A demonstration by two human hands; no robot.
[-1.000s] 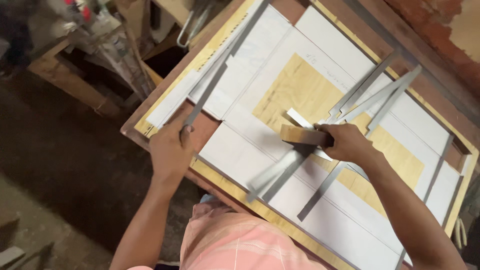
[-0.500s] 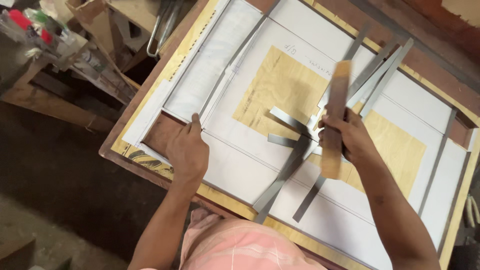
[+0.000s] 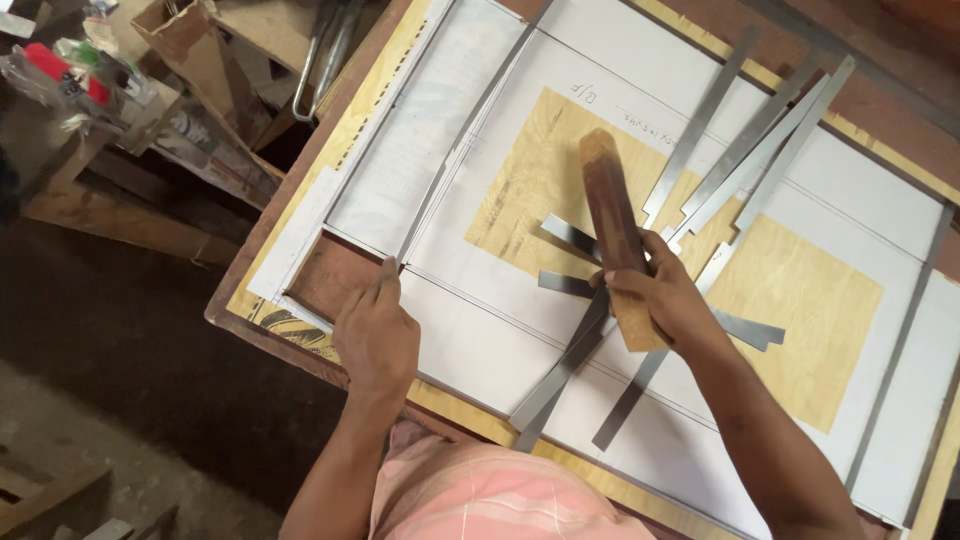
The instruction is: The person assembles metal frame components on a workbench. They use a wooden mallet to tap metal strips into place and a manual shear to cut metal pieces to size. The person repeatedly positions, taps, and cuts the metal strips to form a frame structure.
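My right hand point(image 3: 665, 295) grips a long brown wooden block point(image 3: 610, 215), held upright-tilted over several loose flat metal strips point(image 3: 580, 355) that cross each other on the board. My left hand point(image 3: 377, 335) rests fingers-down on the near end of a long thin metal strip point(image 3: 455, 165) that runs diagonally up the white sheet point(image 3: 480, 330). The white sheet covers a plywood board point(image 3: 800, 310), whose bare yellow patches show through cutouts.
More metal strips point(image 3: 760, 150) lie fanned at the upper right, and one point(image 3: 895, 360) runs along the right side. A wooden bench with a cardboard box point(image 3: 175, 30), tools point(image 3: 320, 50) and red and green items point(image 3: 60, 70) stands at the upper left. Dark floor lies at left.
My right hand has lifted the wooden block from lying flat to standing on end. My left hand has slid along the long strip toward its near end. The view has shifted.
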